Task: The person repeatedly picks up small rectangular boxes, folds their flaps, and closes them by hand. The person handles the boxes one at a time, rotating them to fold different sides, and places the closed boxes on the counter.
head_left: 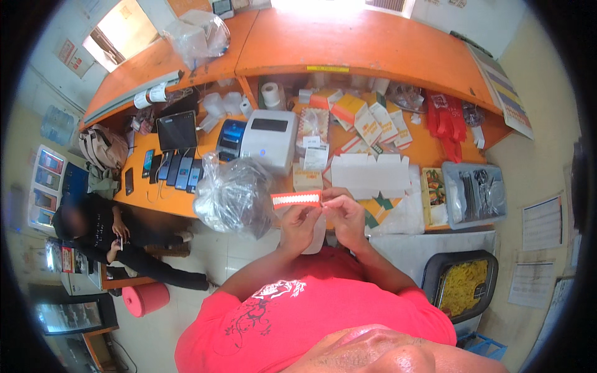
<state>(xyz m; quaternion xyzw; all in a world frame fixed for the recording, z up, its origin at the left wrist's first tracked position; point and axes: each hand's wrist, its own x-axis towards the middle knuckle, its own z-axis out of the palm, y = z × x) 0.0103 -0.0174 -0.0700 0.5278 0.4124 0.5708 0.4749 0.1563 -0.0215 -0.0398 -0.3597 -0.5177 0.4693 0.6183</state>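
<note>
A narrow red strip with a white scalloped band (296, 199) is held up in front of my chest, its long side pointing left. My left hand (300, 229) is closed, with thumb and fingertips on the strip's lower right part. At its right end, my right hand (346, 219) pinches with thumb and fingers. Just beyond the hands stand a small printed carton (308, 180) and a paper slip (316, 155). Right of these lies an unfolded white carton (370, 176). A bulging clear plastic bag (233, 198) sits left of my hands.
Behind the bag stands a white printer (268, 140); several phones (180, 169) lie to its left. Folded cartons (367, 118), red bags (446, 124) and a cutlery bin (472, 196) are on the right. Yellow food fills a black container (461, 289). Another person (118, 239) is at left.
</note>
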